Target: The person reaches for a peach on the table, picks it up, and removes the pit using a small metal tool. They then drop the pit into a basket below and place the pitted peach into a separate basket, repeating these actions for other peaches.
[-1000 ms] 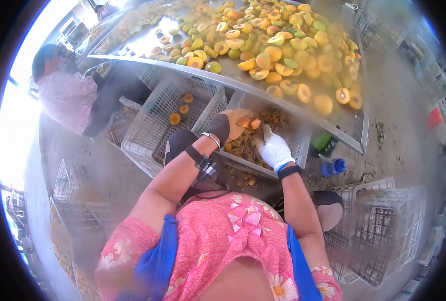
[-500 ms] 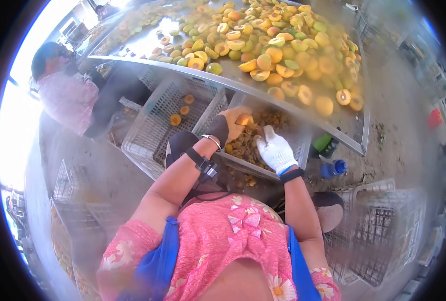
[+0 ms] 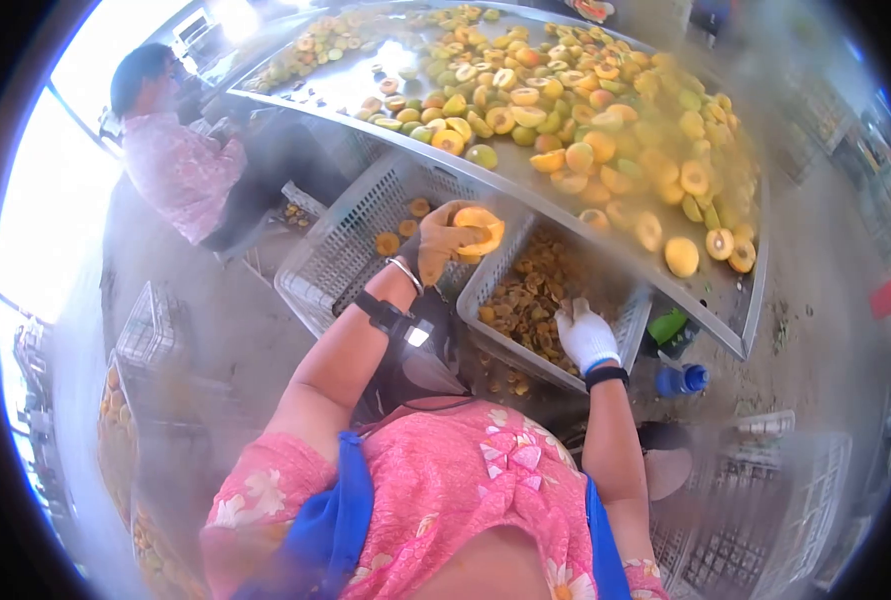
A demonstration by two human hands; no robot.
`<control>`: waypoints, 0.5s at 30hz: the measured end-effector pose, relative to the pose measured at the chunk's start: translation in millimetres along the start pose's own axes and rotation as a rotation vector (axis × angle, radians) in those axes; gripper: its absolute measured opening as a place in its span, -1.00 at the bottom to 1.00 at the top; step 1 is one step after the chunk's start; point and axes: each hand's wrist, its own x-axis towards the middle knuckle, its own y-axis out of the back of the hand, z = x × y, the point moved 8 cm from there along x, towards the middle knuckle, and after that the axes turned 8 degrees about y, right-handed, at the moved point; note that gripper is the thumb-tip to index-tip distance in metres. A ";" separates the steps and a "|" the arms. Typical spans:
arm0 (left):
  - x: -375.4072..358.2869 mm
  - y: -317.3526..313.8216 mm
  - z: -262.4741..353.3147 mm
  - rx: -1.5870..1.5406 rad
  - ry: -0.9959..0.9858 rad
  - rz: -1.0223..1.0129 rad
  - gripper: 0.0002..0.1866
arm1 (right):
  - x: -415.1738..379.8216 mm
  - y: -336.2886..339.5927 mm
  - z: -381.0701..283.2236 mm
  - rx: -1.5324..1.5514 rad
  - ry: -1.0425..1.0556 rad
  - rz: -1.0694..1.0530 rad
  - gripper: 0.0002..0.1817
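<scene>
My left hand (image 3: 439, 243), partly covered by a dark sleeve, is closed around a yellow peach half (image 3: 478, 230) with its orange flesh showing. It is above the rim between two plastic crates. My right hand (image 3: 587, 338) wears a white knitted glove and is over the right-hand crate (image 3: 518, 352), which holds a heap of brownish pits and scraps (image 3: 535, 295). Its fingers are curled together; what they hold, if anything, is hidden. In the left-hand crate (image 3: 310, 272) lie a few peach halves (image 3: 387, 243).
A metal-edged table (image 3: 605, 213) carries many halved peaches (image 3: 565, 110) beyond the crates. On the right stand a blue bottle (image 3: 681, 379) and a green item (image 3: 667, 325). Stacked crates (image 3: 755, 500) are at lower right. Another person (image 3: 180, 165) sits at left.
My left hand has lifted away from the pit crate with the peach half, towards the left-hand crate. My right hand has separated from it and is lower over the pits. The view has shifted.
</scene>
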 end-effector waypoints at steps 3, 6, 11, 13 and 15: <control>7.5 68.0 23.3 0.157 -0.135 0.106 -0.47 | -4.3 3.8 -3.5 0.097 0.096 0.109 -0.55; -17.8 103.1 84.5 1.053 -0.406 0.541 -0.44 | -8.0 17.6 -13.6 0.204 0.078 0.222 -0.58; 4.0 40.3 110.1 0.959 -0.438 0.444 -0.37 | -13.5 -59.8 -12.9 -0.307 0.087 -0.496 -0.45; 54.0 17.3 97.2 0.880 -0.549 0.329 -0.44 | -18.9 -45.4 -22.0 -0.260 0.024 -0.440 -0.45; 93.9 -8.4 94.5 0.764 -0.465 0.250 -0.47 | -16.0 -21.4 -34.2 -0.192 0.037 -0.311 -0.46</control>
